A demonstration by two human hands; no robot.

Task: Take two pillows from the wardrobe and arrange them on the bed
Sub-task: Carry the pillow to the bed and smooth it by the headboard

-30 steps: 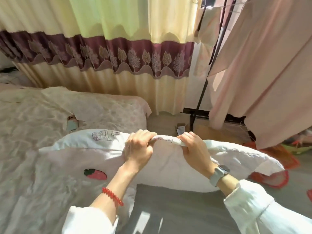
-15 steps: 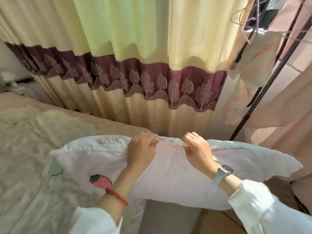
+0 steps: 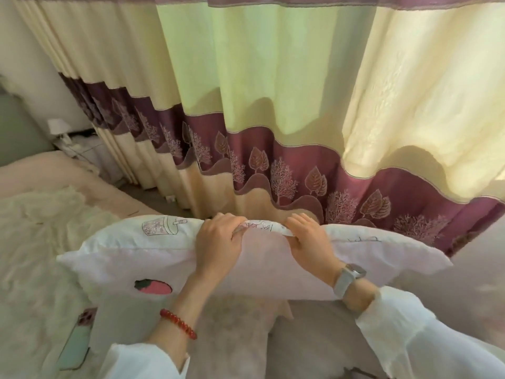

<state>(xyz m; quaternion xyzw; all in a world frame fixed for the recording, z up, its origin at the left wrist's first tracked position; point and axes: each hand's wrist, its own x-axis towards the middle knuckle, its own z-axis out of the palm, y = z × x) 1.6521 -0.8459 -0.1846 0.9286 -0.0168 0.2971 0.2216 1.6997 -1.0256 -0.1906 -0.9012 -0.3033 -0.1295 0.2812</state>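
Note:
A white pillow (image 3: 131,255) with cartoon prints and a red strawberry patch hangs crosswise in front of me, over the near corner of the bed (image 3: 35,222). My left hand (image 3: 217,244) grips its top edge near the middle, fingers curled over the seam. My right hand (image 3: 310,243) grips the same edge a little to the right, with a grey watch on that wrist. The bed carries a cream, textured cover. No second pillow and no wardrobe are in view.
A green, cream and maroon curtain (image 3: 273,105) hangs close behind the pillow. A mint-green phone (image 3: 75,346) lies on the bed at lower left. A small white lamp (image 3: 57,127) stands in the far left corner. Grey floor (image 3: 308,348) shows below the pillow.
My view has swung left and upward. The clothes rack and pink garments have left the frame. The curtain has come closer, and the pillow, still in both hands, has moved over the bed corner.

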